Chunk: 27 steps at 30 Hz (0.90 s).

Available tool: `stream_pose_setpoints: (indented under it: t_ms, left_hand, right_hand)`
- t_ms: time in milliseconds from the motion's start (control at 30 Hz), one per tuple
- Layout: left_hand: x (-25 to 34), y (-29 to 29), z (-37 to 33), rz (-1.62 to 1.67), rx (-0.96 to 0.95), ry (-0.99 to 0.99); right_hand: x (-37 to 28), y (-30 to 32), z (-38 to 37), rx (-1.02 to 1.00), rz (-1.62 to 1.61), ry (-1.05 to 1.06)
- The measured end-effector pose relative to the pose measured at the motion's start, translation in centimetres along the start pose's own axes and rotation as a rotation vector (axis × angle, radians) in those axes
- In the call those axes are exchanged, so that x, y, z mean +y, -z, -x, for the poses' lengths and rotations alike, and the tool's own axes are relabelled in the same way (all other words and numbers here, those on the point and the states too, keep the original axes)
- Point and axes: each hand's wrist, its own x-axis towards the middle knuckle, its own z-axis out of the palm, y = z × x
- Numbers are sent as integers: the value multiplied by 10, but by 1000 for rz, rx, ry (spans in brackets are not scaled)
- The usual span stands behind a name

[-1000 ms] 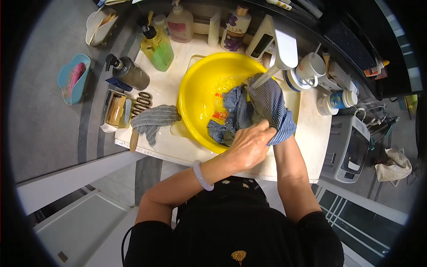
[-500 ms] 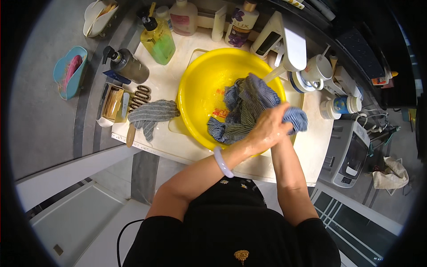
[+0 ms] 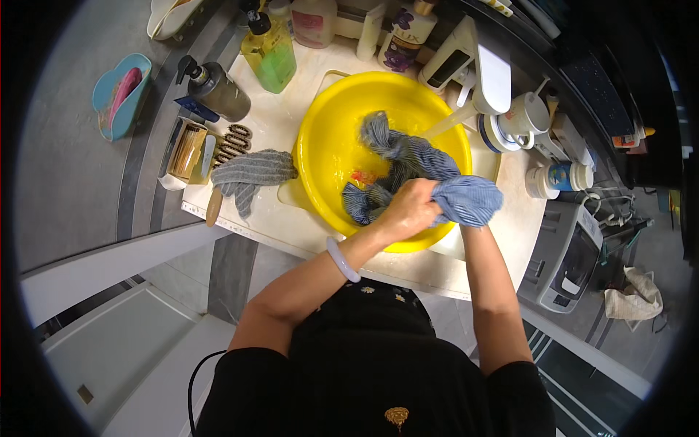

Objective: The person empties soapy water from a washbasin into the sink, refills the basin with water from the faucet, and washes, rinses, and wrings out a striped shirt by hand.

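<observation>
A wet blue-and-white striped cloth rises over the near right part of a yellow basin, and the rest of it lies twisted inside. My left hand, a pale bangle on its wrist, is closed on a gathered part of the cloth. Under the spread end my right forearm disappears at the wrist, so the fingers of my right hand are hidden. From the white tap a stream of water runs into the basin at the cloth's far side.
A grey striped knit piece lies left of the basin, beside a wooden-handled brush. Pump bottles and other bottles line the left and back. A white mug and jars stand at the right.
My left hand has moved left and slightly nearer, away from my right wrist. The bunched end of the cloth has opened out over my right hand. Cloth in the basin has shifted.
</observation>
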Motion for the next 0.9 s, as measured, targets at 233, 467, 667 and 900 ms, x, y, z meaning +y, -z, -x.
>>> stream_pose_setpoints:
  t_ms: [233,467,667,900]
  left_hand:
    - [-4,8,-6,-221,159,-212]
    - [47,0,-9,-242,67,-264]
    - [1,-11,24,-236,143,-82]
    - [40,-36,32,-280,69,-376]
  right_hand:
    - [6,-13,-1,-169,214,-24]
    - [80,-72,15,37,-1248,-66]
    - [59,-64,23,36,-1043,114]
    - [64,-45,8,40,-814,311]
